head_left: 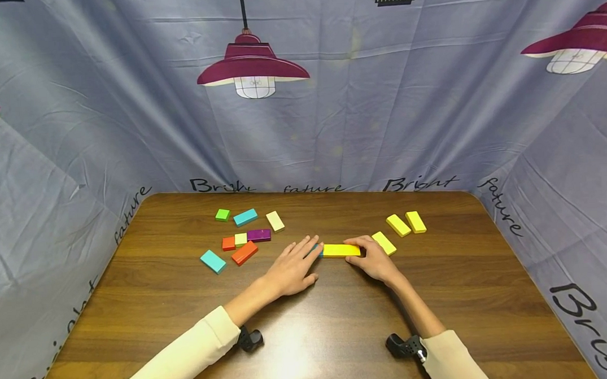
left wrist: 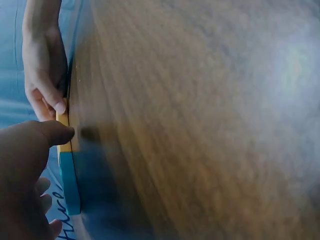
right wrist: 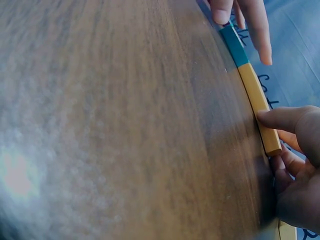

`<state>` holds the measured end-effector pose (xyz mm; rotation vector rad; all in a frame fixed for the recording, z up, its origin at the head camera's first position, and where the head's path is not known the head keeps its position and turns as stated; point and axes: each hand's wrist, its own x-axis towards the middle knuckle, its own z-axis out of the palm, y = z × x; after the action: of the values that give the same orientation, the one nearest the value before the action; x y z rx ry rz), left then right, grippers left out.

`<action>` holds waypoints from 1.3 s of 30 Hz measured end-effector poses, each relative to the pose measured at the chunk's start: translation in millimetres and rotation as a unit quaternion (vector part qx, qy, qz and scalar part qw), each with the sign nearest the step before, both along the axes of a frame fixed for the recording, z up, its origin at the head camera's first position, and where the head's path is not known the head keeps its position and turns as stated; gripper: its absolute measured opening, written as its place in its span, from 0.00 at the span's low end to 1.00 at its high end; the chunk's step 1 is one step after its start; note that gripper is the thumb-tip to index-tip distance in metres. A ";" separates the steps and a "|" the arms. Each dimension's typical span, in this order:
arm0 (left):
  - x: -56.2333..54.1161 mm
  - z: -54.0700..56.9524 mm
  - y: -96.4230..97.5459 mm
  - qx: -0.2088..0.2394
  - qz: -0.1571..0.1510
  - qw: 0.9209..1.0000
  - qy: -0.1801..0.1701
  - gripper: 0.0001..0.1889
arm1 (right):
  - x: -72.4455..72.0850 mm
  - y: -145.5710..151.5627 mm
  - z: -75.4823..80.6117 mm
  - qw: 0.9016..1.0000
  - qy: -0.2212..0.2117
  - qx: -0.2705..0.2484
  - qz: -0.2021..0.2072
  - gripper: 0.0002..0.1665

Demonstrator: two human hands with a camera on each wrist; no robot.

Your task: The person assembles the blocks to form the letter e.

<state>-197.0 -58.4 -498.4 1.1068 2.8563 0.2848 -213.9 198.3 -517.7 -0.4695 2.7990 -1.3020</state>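
Observation:
A long yellow block [head_left: 340, 250] lies end to end with a blue block [right wrist: 234, 46], which my left hand mostly covers in the head view. My right hand [head_left: 372, 259] pinches the yellow block near its right end, thumb on the near side. With fingers outstretched, my left hand [head_left: 293, 269] reaches over the blue block. In the right wrist view, the left fingertips [right wrist: 220, 16] are right at the blue block's far end. Another yellow block [head_left: 384, 243] lies just beyond the right hand.
Two more yellow blocks [head_left: 407, 223] lie at the back right. Several loose blocks, among them a purple block [head_left: 258, 235], a red block [head_left: 244, 253] and a light-blue block [head_left: 213, 262], are spread on the left of the wooden table [head_left: 491, 294]. A patterned curtain [head_left: 331, 126] stands behind.

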 end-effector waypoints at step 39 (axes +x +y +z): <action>4.5 -5.6 9.5 -0.090 -0.012 0.996 0.000 0.39 | 8.8 35.9 23.0 0.994 0.075 -0.004 -0.081 0.22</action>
<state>-192.5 -48.9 -503.9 1.1040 2.7985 0.0244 -205.1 234.2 -494.7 -0.3614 3.0134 -1.3607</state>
